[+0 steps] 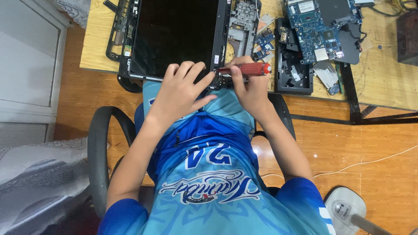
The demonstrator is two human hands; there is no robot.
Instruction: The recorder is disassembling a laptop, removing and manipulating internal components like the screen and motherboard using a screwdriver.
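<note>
I am working on a laptop screen panel (174, 35).
My right hand (250, 87) is gripping a red screwdriver (246, 68), its axis lying crosswise toward the panel's corner; my left hand (180, 93) is pressing open-fingered beside it.

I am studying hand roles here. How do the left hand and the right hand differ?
The left hand lies spread and flat on the laptop screen; the right hand is curled shut. The left hand holds nothing; the right hand grips a red-handled screwdriver. Both work at the screen's lower right corner.
</note>
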